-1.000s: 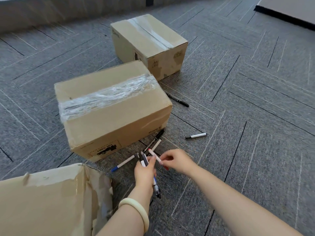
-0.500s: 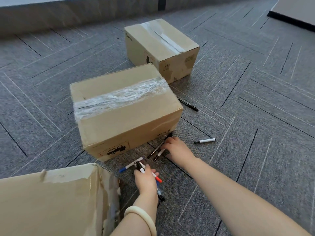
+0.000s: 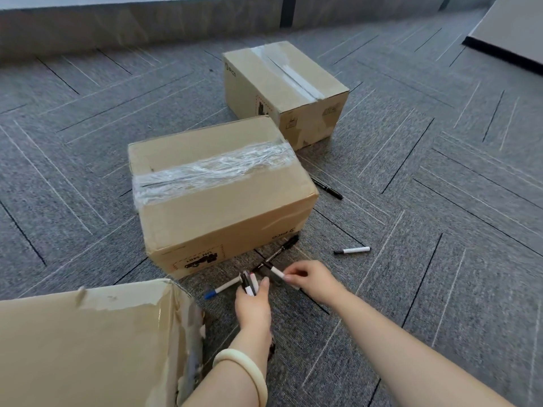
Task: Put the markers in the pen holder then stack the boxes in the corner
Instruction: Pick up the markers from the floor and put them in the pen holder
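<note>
One more marker gathered
Right hand [image 3: 311, 279] now pinches a white marker [image 3: 276, 271] beside the left hand [image 3: 253, 306], which grips the bundle [image 3: 249, 284].

Open carpet floor [image 3: 440, 274] spreads to the right of the right hand [image 3: 311, 279], where a white marker [image 3: 352, 250] and a black marker [image 3: 327, 188] lie flat. A taped cardboard box [image 3: 223, 198] blocks the way ahead. A torn box [image 3: 88, 342] crowds the left, with a narrow gap between them.
</note>
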